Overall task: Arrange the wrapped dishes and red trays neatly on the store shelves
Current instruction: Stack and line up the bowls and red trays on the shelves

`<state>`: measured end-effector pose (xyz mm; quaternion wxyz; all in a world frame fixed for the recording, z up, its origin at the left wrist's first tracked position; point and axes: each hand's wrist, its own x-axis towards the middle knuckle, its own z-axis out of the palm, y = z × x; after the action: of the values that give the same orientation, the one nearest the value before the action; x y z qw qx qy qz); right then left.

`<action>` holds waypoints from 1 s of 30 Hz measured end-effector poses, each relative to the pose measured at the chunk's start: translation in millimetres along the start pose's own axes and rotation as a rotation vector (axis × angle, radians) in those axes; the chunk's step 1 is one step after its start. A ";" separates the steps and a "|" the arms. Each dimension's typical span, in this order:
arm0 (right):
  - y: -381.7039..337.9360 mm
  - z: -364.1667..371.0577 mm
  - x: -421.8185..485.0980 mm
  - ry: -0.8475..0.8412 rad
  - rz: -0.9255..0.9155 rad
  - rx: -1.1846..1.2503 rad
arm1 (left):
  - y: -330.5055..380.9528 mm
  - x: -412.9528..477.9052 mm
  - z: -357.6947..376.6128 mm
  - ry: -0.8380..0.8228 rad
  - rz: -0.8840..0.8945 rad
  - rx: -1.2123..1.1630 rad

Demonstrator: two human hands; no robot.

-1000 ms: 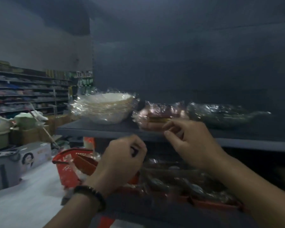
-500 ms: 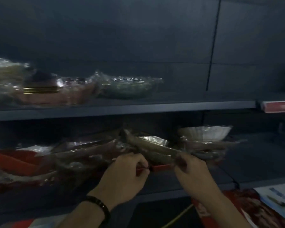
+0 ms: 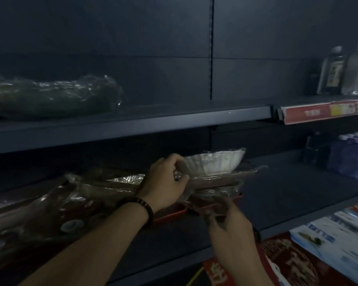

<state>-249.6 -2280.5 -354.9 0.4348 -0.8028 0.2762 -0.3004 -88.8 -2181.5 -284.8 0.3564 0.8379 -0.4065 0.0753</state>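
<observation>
Head view, only one. Dim store aisle with dark shelving.

Left hand (image 3: pixel 165 182): fingers (image 3: pixel 174 159) curl over the left rim of the white dish (image 3: pixel 213 164), thumb underneath, clamped on it through the plastic wrap. There's a dark bead bracelet (image 3: pixel 146 209) on that wrist.

The white dish sits just right of the left fingers, on top of a flat brown wrapped dish (image 3: pixel 221 179). That one lies on the red tray (image 3: pixel 172 213), directly below the left fingers, on the middle shelf (image 3: pixel 287 188).

Right hand (image 3: pixel 229 230): lower and right of the left fingers. Its fingers (image 3: pixel 219 205) reach up to the red tray's front rim and touch it. They're motion-blurred, so I can't tell if they're clamped on it or apart.

To the left of the left fingers, along the same shelf, are more wrapped dishes (image 3: pixel 60 203). They're dark, overlapping and tilted.

Above and left of the left fingers, a green wrapped dish (image 3: pixel 50 98) sits on the upper shelf (image 3: pixel 132 124), well apart from both hands.

Far right of the right fingers:
- Upper shelf has bottles (image 3: pixel 333 73) above a red price strip (image 3: pixel 322 110).
- Middle level has blue-capped bottles (image 3: pixel 351 153).

Below and right of the right fingers are printed boxes (image 3: pixel 329 244), red and pale blue. The print is too blurred to read.
</observation>
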 end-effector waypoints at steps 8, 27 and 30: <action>4.4 2.9 10.9 0.005 0.004 0.078 | -7.3 62.7 42.9 0.025 -0.140 0.175; -6.9 -5.3 3.1 0.213 -0.165 0.250 | 19.5 -3.1 28.7 0.315 -0.098 -0.117; -11.5 -10.2 -2.7 0.232 -0.181 0.247 | 18.8 -30.5 18.6 0.333 -0.086 -0.170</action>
<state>-256.7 -2278.7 -341.2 0.4666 -0.7249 0.2118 -0.4604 -125.7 -2182.4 -301.1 0.4911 0.7973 -0.3109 0.1630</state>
